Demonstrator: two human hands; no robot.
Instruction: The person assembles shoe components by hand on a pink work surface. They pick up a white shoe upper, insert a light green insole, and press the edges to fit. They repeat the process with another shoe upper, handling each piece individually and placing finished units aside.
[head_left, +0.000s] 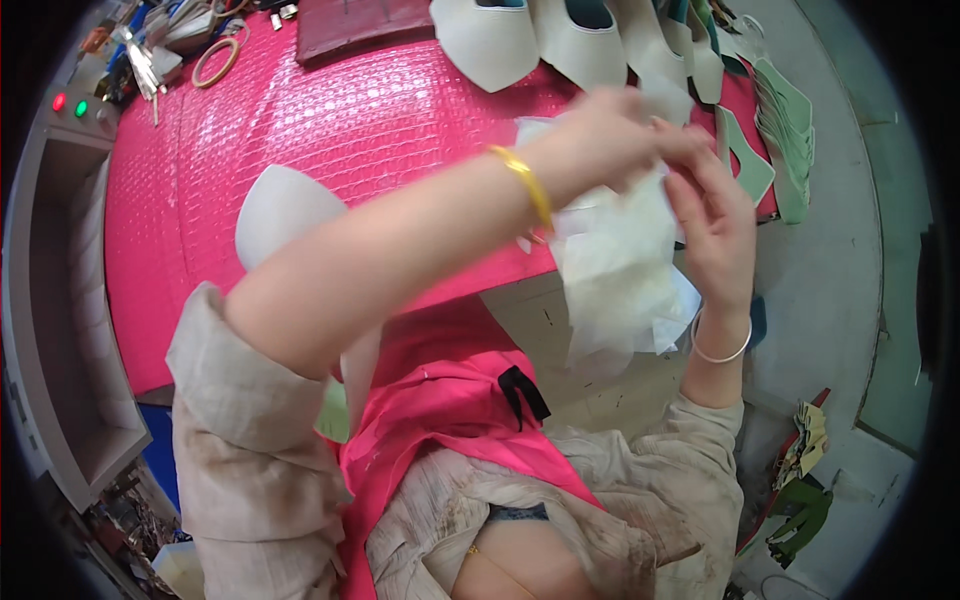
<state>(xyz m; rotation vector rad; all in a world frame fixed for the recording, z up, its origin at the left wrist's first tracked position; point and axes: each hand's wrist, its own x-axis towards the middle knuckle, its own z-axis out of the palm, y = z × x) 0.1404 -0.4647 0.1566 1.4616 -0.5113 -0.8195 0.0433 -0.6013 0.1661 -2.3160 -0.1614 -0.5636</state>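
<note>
Both of my hands hold a bunch of thin white sheet pieces (620, 270) up above the edge of the pink textured table cover (300, 130). My left hand (610, 135), with a gold bangle on the wrist, reaches across from the left and grips the top of the bunch. My right hand (715, 225), wearing a pale bangle, pinches the bunch's right side with fingers pointing up. The sheets hang down between the hands, crumpled and overlapping.
A white curved cut piece (275, 215) lies on the pink cover under my left forearm. Several cream shoe-upper pieces (570, 40) line the far edge, pale green ones (785, 130) stack at right. Tools and tape rings (215, 60) sit far left near red and green buttons (68, 103).
</note>
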